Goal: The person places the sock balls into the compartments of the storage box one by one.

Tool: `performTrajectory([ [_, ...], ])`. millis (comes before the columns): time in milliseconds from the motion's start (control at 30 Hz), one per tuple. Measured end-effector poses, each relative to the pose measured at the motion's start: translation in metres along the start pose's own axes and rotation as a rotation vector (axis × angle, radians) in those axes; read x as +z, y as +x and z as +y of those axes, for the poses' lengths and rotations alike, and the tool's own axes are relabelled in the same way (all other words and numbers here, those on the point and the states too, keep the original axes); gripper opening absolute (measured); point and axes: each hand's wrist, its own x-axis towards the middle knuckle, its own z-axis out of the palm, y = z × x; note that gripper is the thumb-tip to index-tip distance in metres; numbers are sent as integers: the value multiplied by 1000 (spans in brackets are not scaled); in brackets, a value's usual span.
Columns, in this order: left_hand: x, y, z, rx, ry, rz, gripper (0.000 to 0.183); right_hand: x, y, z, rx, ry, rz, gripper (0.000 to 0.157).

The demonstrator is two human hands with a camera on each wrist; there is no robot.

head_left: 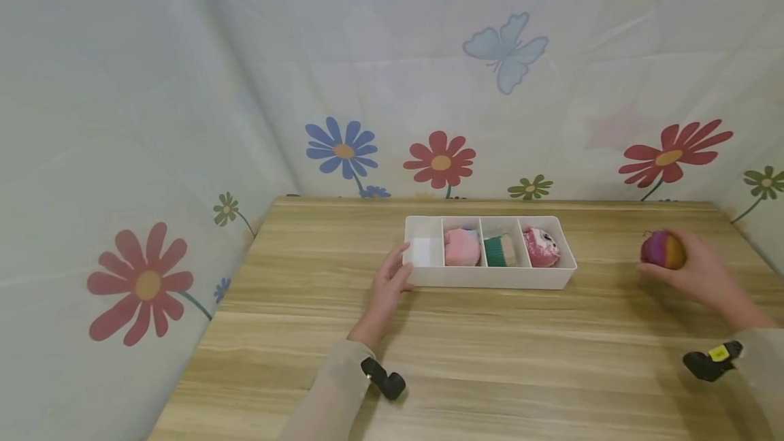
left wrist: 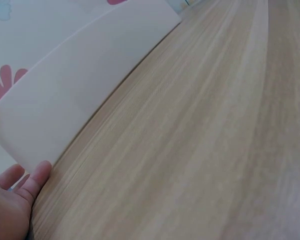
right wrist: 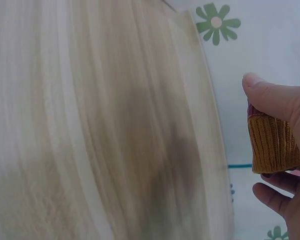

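My right hand (head_left: 704, 274) holds a rolled-up sock bundle (head_left: 663, 250), purple and mustard, above the right part of the table. Its ribbed mustard cuff (right wrist: 275, 142) shows between thumb and fingers in the right wrist view. At the left end of a long white divided box (head_left: 490, 278), my left hand (head_left: 388, 281) touches the end wall and front corner with extended fingers. Inside the box sit a pink bundle (head_left: 462, 248), a green-and-beige ribbed bundle (head_left: 500, 251) and a dark pink-and-white bundle (head_left: 542, 248), each in its own compartment. White floor shows in the leftmost compartment.
The box stands on a wood-grain table (head_left: 490, 352), toward its back edge. Behind and to the left hangs a pale curtain (head_left: 380, 53) printed with flowers and a butterfly. A small black device (head_left: 384, 378) is strapped at each wrist.
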Motion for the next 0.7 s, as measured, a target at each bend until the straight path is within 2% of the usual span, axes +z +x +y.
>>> performTrajectory([
  [200, -3, 9, -20, 9, 5, 20, 45, -3, 3, -13, -45, 44, 5, 80],
  [467, -3, 7, -21, 8, 21, 40, 41, -4, 10, -30, -82, 79, 7, 78],
  [700, -2, 6, -17, -8, 8, 37, 44, -3, 17, -48, -168, 119, 24, 75],
])
